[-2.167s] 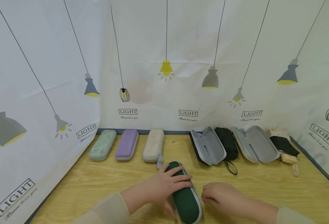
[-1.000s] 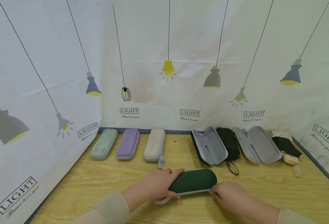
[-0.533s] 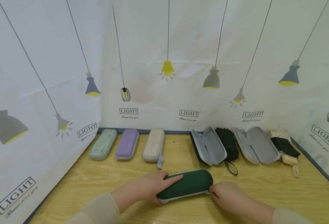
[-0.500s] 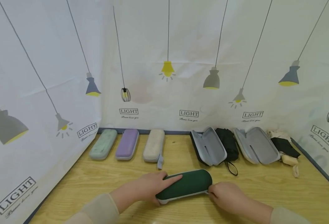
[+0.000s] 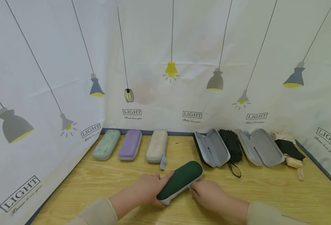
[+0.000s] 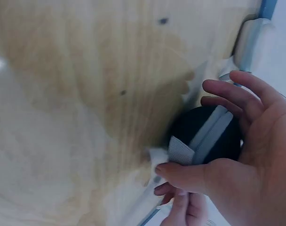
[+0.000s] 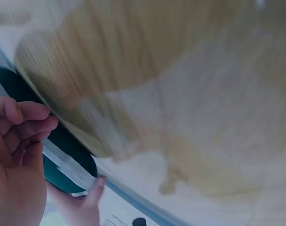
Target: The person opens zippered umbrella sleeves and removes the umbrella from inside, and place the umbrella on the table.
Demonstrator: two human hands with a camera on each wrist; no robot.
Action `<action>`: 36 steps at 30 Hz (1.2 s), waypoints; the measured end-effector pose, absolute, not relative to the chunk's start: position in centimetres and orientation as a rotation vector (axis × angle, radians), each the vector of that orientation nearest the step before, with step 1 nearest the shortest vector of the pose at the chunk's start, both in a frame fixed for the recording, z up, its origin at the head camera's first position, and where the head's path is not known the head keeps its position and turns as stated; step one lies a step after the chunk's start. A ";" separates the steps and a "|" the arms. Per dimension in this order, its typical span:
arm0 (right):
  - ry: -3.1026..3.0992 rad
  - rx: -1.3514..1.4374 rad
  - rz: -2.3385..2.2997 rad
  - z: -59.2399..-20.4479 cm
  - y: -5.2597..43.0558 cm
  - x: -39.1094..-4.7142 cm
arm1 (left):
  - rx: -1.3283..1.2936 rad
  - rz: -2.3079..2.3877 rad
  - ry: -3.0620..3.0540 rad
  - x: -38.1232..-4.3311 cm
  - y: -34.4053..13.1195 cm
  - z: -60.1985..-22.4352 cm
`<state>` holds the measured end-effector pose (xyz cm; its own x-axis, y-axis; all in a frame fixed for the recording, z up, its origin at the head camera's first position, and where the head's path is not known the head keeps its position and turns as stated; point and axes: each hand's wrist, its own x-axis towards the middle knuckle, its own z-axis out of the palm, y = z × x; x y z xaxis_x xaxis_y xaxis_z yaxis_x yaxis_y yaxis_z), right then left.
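Observation:
A dark green zipped case [image 5: 182, 178] lies slantwise on the wooden table [image 5: 98, 184], its far end pointing back and to the right. My left hand [image 5: 157, 187] grips its near left end, fingers over the top and thumb below. In the left wrist view the left hand [image 6: 249, 150] wraps the case's rounded end [image 6: 204, 127], beside a grey strap [image 6: 180, 150]. My right hand [image 5: 203, 191] holds the case's right side at the pale zip edge. The right wrist view has the right hand's fingers [image 7: 27, 125] curled against the green case [image 7: 63, 139].
Mint [image 5: 106, 149], purple [image 5: 130, 148] and beige [image 5: 156, 150] closed cases line the back left. Two open grey-lined cases [image 5: 211, 152] [image 5: 260, 151] lie at the back right with a folded black umbrella [image 5: 231, 146] and a beige and black bundle [image 5: 287, 147]. A printed backdrop walls in three sides.
The green case has turned from lying across to slanting, its right end swung away from me. My right hand slid left along its side; my left hand kept its grip.

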<state>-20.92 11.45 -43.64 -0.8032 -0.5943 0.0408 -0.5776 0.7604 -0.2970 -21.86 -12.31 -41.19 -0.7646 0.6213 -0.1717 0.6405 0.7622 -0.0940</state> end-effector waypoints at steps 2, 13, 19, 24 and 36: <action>2.884 -1.013 -0.465 -43.6 10.8 -20.7 | 0.951 -0.163 2.844 -21.7 -11.9 -41.5; 2.900 -1.016 -0.514 -43.8 10.3 -19.6 | 0.810 -0.003 2.952 -20.7 -10.0 -42.1; 3.011 -0.974 -0.695 -43.0 10.4 -19.1 | 0.730 0.000 2.960 -20.0 -9.3 -41.6; 2.984 -0.959 -0.678 -42.3 9.6 -19.2 | 0.730 -0.007 2.933 -19.5 -8.8 -41.3; 2.990 -1.020 -0.506 -42.2 9.0 -19.5 | 0.578 0.902 2.350 -21.9 -11.5 -40.3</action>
